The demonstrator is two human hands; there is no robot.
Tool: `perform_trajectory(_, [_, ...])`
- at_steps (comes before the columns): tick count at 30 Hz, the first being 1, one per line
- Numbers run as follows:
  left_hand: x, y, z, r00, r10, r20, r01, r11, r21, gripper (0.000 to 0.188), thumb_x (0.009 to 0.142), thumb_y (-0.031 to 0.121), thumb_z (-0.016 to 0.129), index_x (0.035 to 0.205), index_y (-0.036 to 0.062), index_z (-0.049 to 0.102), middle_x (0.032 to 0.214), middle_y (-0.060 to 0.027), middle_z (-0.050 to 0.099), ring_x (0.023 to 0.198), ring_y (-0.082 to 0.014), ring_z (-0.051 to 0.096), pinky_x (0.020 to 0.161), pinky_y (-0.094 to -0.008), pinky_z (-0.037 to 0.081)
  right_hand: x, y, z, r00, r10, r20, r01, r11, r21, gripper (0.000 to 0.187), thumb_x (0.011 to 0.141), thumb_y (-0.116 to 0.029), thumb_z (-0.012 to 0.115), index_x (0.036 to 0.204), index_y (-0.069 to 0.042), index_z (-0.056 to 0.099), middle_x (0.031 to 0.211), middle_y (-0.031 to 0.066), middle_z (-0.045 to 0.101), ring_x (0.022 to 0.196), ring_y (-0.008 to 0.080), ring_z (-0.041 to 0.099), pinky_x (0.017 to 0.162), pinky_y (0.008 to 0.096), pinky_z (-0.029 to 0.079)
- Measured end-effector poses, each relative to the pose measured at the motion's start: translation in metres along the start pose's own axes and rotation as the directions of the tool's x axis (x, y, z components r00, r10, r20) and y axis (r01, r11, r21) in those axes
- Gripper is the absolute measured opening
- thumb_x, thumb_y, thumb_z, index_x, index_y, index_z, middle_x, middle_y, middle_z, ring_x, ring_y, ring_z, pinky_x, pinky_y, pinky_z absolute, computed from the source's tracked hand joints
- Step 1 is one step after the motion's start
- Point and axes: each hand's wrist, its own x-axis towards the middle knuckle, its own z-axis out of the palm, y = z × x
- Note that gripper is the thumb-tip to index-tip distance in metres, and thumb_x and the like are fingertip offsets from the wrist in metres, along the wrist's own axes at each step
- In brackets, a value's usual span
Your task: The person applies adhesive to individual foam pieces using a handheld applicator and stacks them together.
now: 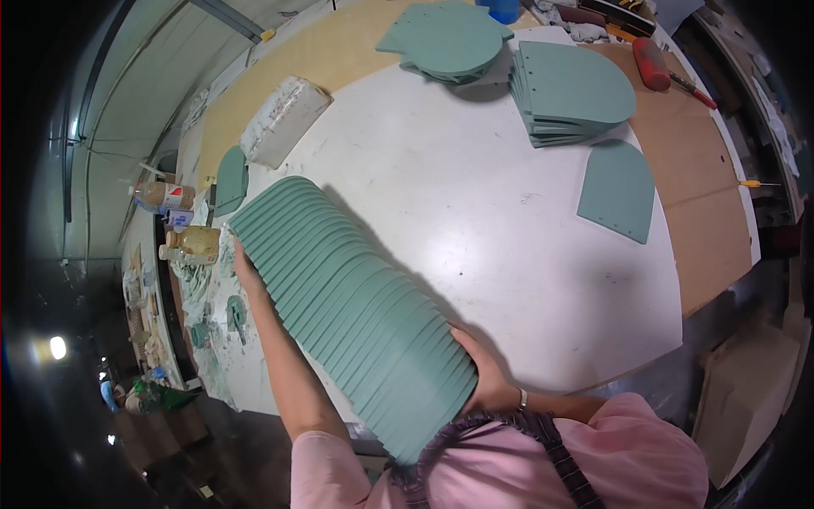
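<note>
A long row of green round-topped panels [356,297], pressed face to face, slants from the table's left side down to my body. My left hand [243,261] grips its far end from the left, most of the fingers hidden by the panels. Around the near end on the right side, my right hand [483,369] is closed, with the thumb showing on the panels. The near end rests close against my apron [551,441]. One loose green panel [231,178] stands just beyond the row's far end.
At the back are two stacks of green panels [454,38] [581,85], with a single panel [619,191] lying nearer. A whitish block [287,123] sits back left. Bottles [193,243] stand left; a red mallet [651,64] lies far right. A cardboard box [750,390] stands lower right.
</note>
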Motion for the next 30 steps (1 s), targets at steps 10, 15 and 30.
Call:
perform_trajectory(10, [-0.025, 0.115, 0.229, 0.997, 0.001, 0.078, -0.078, 0.015, 0.997, 0.076, 0.087, 0.073, 0.047, 0.105, 0.0039, 0.073, 0.102, -0.027, 0.07, 0.102, -0.0407, 0.066, 0.092, -0.0451, 0.048, -0.004, 0.024, -0.042, 0.978, -0.2, -0.062, 0.189, 0.97, -0.152, 0.107, 0.07, -0.035, 0.086, 0.152, 0.002, 0.029, 0.158, 0.0278, 0.025, 0.147, 0.0428, 0.025, 0.12, 0.0465, 0.023])
perform_trajectory(15, [-0.022, 0.121, 0.261, 0.987, -0.039, 0.158, -0.163, -0.171, 0.972, 0.079, 0.087, 0.076, 0.044, 0.105, 0.0041, 0.072, 0.106, -0.0256, 0.07, 0.105, -0.0429, 0.066, 0.091, -0.0478, 0.05, -0.005, 0.003, -0.035, 0.788, -0.614, -0.057, 0.502, 0.693, -0.518, 0.061, 0.083, -0.011, 0.073, 0.139, 0.0, 0.052, 0.156, 0.0294, 0.029, 0.143, 0.0463, 0.033, 0.115, 0.049, 0.034])
perform_trajectory(30, [-0.001, 0.127, 0.245, 0.938, -0.068, 0.341, -0.346, -0.075, 0.935, 0.084, 0.085, 0.077, 0.05, 0.134, 0.0095, 0.056, 0.126, -0.0204, 0.063, 0.121, -0.0406, 0.057, 0.099, -0.0536, 0.044, 0.017, -0.038, -0.021, 0.943, -0.327, -0.061, 0.253, 0.823, -0.509, 0.103, 0.062, -0.03, 0.089, 0.148, -0.006, 0.039, 0.162, 0.0213, 0.018, 0.148, 0.0407, 0.027, 0.118, 0.0471, 0.031])
